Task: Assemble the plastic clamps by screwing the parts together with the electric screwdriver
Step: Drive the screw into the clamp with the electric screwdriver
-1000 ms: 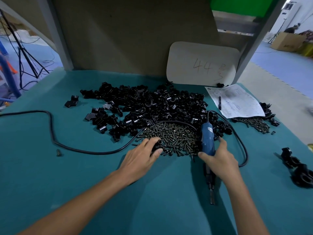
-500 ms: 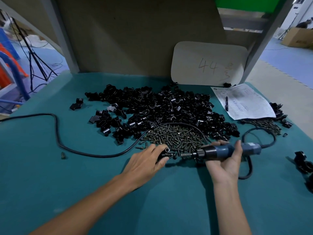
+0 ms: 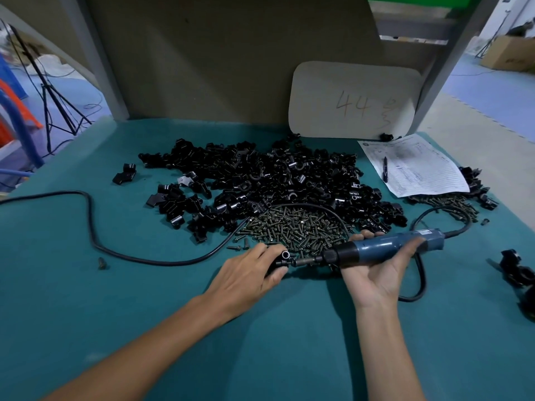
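1. Left hand (image 3: 246, 274): rests on the teal bench mat (image 3: 144, 328). Its fingers are curled together over a plastic clamp (image 3: 282, 257), and the thumb pinches it from beneath. Risk: only one end appears gripped, so driving torque may spin the clamp loose.
2. Electric screwdriver (image 3: 385, 246): at 3 o'clock of the clamp and lying level, with its bit (image 3: 307, 260) meeting the clamp's side. Whether a screw sits on the bit cannot be told. Risk: a tilted bit may cam out or cross-thread.
3. Right hand (image 3: 376, 273): palm up under the barrel, fingers wrapped round it, thumb laid along the near side. Risk: the underhand hold gives little axial push, so the tip may skid towards the left fingertips.
4. Finished clamps (image 3: 518, 270): far out at 3 o'clock, near the bench edge. Risk: the swinging cord may knock them off.
5. Screw heap (image 3: 295, 230): at 12 o'clock, just beyond the clamp. Risk: the tool may scatter it.
6. Power cord (image 3: 115, 247): loops out at 9 o'clock and crosses the heap. Risk: a snag may tug the tool off line.
7. Loose clamp parts (image 3: 275, 180): at 12 o'clock, beyond the screws. Risk: the cord may drag pieces.
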Demonstrator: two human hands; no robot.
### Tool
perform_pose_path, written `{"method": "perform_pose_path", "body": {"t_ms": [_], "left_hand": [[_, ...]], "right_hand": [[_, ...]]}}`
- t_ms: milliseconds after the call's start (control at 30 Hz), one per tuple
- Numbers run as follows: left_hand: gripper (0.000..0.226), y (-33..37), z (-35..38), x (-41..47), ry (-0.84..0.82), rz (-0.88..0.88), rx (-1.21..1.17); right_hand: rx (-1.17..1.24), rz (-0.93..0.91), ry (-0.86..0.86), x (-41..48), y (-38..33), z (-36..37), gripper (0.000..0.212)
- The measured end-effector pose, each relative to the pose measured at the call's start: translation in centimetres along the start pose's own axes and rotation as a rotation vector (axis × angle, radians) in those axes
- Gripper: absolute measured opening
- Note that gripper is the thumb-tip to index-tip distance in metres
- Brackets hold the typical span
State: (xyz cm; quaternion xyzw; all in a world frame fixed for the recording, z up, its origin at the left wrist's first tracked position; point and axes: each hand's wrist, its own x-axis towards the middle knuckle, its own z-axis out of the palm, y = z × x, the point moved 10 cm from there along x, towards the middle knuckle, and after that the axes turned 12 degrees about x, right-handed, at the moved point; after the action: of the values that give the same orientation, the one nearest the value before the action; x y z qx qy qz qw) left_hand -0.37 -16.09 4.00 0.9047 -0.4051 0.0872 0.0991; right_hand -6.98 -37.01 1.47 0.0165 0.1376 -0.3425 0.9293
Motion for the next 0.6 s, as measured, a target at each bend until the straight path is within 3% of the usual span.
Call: {"method": "perform_pose_path", "body": {"t_ms": [333, 600], "left_hand": [[0.049, 0.0, 0.3, -0.1, -0.006, 0.011, -0.031], [0.049, -0.9, 0.3, -0.2, 0.011, -0.038, -0.184]], "right_hand": [[-0.068, 0.024, -0.038, -0.1, 0.1, 0.3, 0.052], [-0.163, 0.087, -0.118, -0.8, 0.4, 0.9, 0.046]]}}
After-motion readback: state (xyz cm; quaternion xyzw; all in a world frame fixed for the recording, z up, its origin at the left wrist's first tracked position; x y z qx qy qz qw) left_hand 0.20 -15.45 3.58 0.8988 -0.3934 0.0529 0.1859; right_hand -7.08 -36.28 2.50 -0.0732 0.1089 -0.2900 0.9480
